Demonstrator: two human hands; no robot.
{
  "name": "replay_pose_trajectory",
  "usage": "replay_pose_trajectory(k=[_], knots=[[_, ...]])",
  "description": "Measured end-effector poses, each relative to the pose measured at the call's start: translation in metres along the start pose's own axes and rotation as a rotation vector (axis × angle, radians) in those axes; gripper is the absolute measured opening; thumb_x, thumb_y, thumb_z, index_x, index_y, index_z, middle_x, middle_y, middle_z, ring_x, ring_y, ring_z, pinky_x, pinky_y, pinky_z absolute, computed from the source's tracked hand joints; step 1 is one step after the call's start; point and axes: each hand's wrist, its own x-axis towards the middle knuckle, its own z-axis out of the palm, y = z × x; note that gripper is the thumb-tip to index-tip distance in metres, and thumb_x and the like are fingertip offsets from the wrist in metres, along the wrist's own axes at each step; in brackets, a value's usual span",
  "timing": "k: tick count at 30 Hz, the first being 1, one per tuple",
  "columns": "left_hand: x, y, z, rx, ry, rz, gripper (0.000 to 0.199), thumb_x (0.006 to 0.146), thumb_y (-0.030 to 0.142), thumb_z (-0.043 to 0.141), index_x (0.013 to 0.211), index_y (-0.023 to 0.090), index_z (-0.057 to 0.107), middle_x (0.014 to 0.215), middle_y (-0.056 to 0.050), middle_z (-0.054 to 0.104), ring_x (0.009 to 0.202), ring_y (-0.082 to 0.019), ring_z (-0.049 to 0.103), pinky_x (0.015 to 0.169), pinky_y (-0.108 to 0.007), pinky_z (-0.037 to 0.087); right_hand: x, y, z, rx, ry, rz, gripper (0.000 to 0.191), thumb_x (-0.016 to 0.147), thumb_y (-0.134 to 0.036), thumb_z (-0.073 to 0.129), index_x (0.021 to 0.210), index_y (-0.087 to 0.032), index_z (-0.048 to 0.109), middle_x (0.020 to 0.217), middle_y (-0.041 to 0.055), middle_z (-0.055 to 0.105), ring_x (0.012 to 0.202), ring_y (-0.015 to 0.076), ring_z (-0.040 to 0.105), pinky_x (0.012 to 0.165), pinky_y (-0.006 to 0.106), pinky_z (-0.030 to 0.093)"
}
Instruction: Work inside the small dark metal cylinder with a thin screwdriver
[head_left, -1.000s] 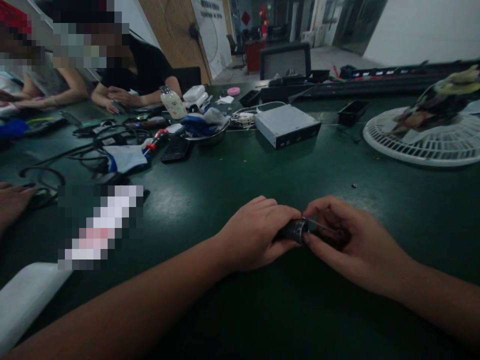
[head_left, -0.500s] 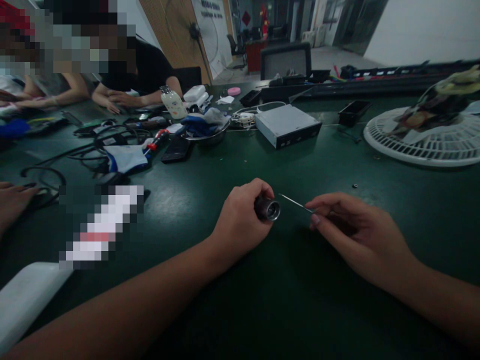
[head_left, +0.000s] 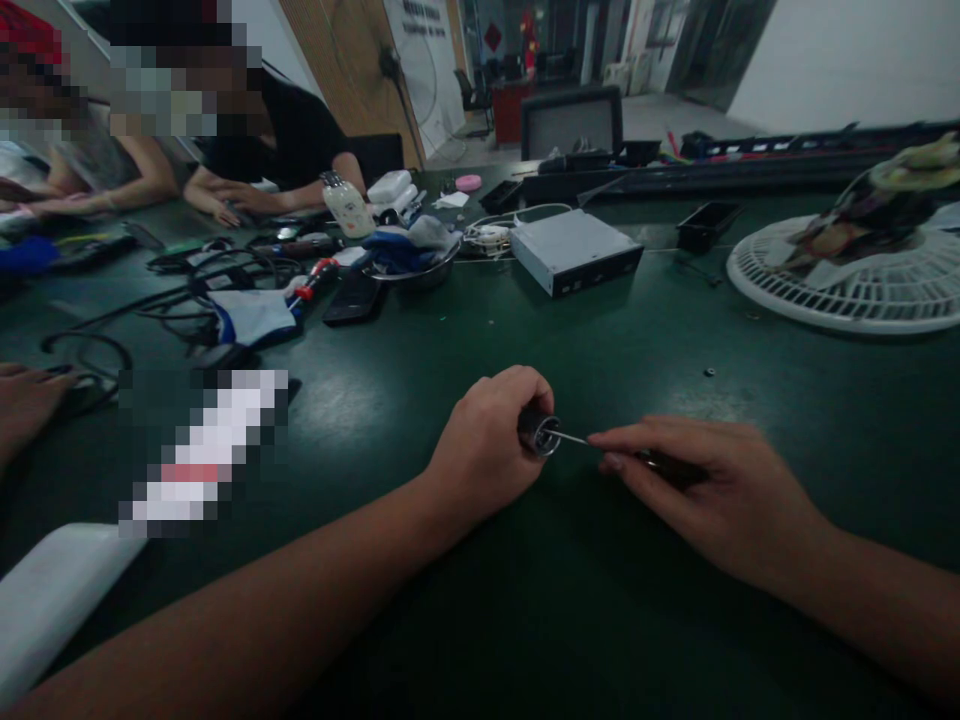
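My left hand is wrapped round a short dark metal tube, its shiny round open end facing right. Most of the tube's length is hidden in my palm. In my right hand, the thumb and fingers pinch a slim screwdriver with a bare thin shaft. Its dark handle lies partly hidden under the fingers. The shaft's tip reaches the mouth of the tube; how deep it goes I cannot tell. Beyond my right hand a tiny dark ring-like part lies on the green table.
A silver disc drive lies ahead, and a white fan grille with parts on it sits at right. Cables, a phone and a bowl with cloth fill the left. Two people sit at far left; another person's hand rests nearer.
My right hand has moved left and slightly down, bringing the screwdriver tip from beside the tube to its open end. My left hand with the tube has shifted slightly.
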Motion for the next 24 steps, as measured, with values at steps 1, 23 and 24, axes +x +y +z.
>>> replay_pose_trajectory(k=[1,23,24], knots=[[0.0006,0.0001,-0.0006,0.003,0.007,0.001,0.017,0.074,0.008,0.064,0.085,0.019,0.056,0.084,0.000,0.065,0.072,-0.013,0.057,0.064,-0.027,0.043,0.0001,-0.0004,-0.0003,-0.014,-0.014,-0.019,0.023,0.093,-0.017,0.062,0.108,-0.023,0.078,0.084,0.0028,0.078,0.060,0.0120,0.068,0.052,0.023,0.052],[0.0015,-0.0027,-0.0003,0.003,-0.023,0.039,0.018,0.077,0.009,0.066,0.092,0.019,0.068,0.097,-0.003,0.070,0.088,-0.018,0.063,0.079,-0.035,0.049,-0.0021,0.0002,0.0011,-0.185,0.089,0.011,0.020,0.089,-0.019,0.063,0.104,-0.023,0.077,0.077,0.0022,0.074,0.052,0.0117,0.061,0.048,0.025,0.047],[0.0012,-0.0020,-0.0004,0.007,-0.034,0.046,0.019,0.078,0.009,0.066,0.093,0.020,0.069,0.098,-0.003,0.071,0.090,-0.019,0.064,0.080,-0.036,0.049,-0.0020,0.0010,0.0015,-0.179,0.080,0.006,0.021,0.089,-0.019,0.063,0.105,-0.023,0.077,0.077,0.0022,0.074,0.052,0.0119,0.061,0.048,0.025,0.047]])
